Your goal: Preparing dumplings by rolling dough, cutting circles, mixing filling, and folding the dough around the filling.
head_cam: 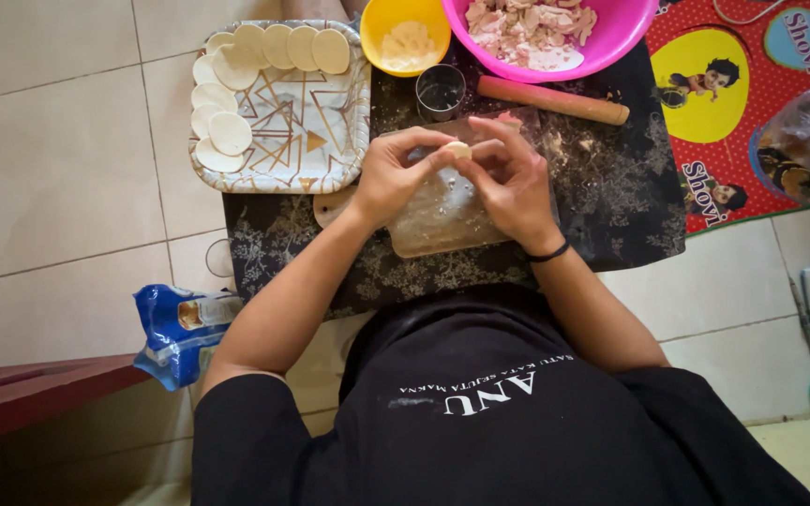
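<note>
Over the clear board (442, 220) on the dark mat (611, 197), the left hand (391, 173) & right hand (513, 178) are both pinching a small dough piece (458, 149) btwn fingertips, w/ a tray (325, 141) of flat rounds (230, 133) far left, rolling pin (552, 100) & pink bowl (611, 42) far right.

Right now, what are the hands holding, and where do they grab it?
Both hands, left hand and right hand, pinch a small dough piece by its edges with fingertips.
</note>
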